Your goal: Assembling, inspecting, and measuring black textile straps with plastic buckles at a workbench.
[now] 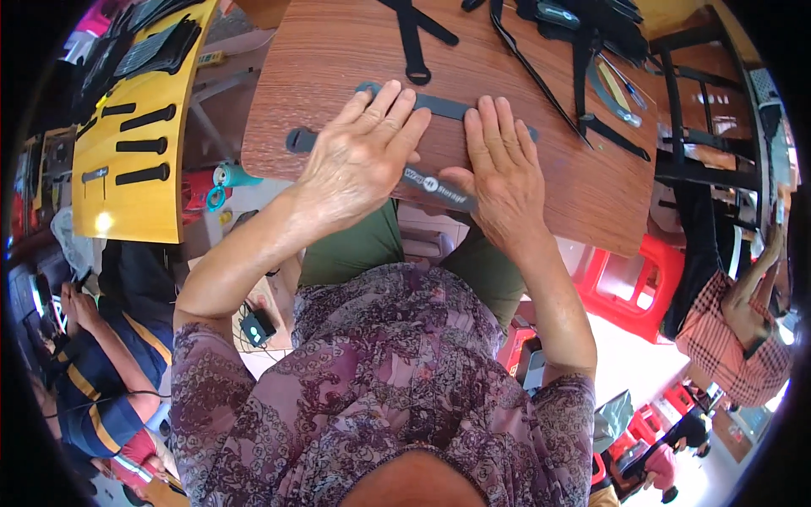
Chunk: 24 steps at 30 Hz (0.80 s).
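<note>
My left hand (pixel 359 148) lies flat with its fingers stretched out over a dark strap (pixel 443 106) on the brown wooden table (pixel 291 93). Farther right along this strap, my right hand (pixel 505 169) presses flat too, fingers straight and thumb out to the side. Both ends of the strap peek out past my fingers. Nearer to me, a second dark strap (pixel 435 188) with white lettering runs under or beside my hands along the table's near edge. A looped end (pixel 299 140) shows left of my left wrist. My palms hide parts of both straps.
Beyond my hands lie crossed black straps (pixel 411 46). At the right are a heap of black straps (pixel 583 25) and a pen (pixel 623 76). A yellow table (pixel 127 198) with several black straps stands left. A red stool (pixel 638 287) is at the right; people work on both sides.
</note>
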Motion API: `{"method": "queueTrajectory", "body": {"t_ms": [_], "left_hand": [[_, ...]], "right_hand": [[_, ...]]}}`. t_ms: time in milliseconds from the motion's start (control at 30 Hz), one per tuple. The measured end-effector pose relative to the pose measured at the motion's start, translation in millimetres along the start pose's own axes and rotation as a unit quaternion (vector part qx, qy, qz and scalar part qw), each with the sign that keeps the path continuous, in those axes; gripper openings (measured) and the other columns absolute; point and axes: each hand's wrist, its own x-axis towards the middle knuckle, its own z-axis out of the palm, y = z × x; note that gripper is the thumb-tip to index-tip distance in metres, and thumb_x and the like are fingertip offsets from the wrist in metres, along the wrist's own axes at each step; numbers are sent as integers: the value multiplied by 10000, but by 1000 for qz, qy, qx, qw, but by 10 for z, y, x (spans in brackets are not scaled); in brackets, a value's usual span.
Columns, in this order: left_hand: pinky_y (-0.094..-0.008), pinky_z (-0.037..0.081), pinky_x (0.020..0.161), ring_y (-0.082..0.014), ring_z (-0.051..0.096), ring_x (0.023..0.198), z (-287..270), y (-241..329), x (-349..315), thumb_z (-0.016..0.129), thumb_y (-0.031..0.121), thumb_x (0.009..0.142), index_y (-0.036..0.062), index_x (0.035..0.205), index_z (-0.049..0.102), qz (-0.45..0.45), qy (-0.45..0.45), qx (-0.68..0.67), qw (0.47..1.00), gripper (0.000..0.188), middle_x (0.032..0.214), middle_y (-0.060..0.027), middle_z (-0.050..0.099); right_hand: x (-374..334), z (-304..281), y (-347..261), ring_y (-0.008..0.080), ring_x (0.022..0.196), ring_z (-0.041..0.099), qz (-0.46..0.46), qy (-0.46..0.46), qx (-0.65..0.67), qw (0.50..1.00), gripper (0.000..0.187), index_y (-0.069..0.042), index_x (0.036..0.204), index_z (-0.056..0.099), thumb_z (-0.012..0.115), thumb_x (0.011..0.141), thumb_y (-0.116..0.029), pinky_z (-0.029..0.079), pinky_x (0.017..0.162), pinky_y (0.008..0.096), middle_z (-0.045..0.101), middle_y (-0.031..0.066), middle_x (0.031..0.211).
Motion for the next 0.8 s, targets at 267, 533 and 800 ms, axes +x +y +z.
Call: {"method": "queueTrajectory", "body": {"t_ms": [267,533,800], "left_hand": [[-442,408,964,-335,519,1151,22,-175,-56,634,93,738,-37,1114,569,-23,-82,-54,995,403,1198,-219,554],[-436,416,963,-311,531,1141,19,-188,-37,634,79,746,-16,1083,599,-29,-70,-57,996,352,1166,-195,582],[-433,440,933,-310,558,1107,18,-199,-36,619,96,777,18,1131,590,-26,-77,-44,996,363,1189,-171,576]], "right_hand": [[9,-2,-3,349,1320,307,13,-15,12,1000,727,65,1259,443,631,749,-417,249,1069,468,395,225,1361],[199,123,-194,318,1337,288,-14,15,68,997,671,21,1303,419,612,783,-357,246,1076,430,370,178,1397],[-3,66,-51,363,1287,347,-9,41,43,998,648,83,1205,491,644,753,-356,286,1053,464,442,225,1319]]}}
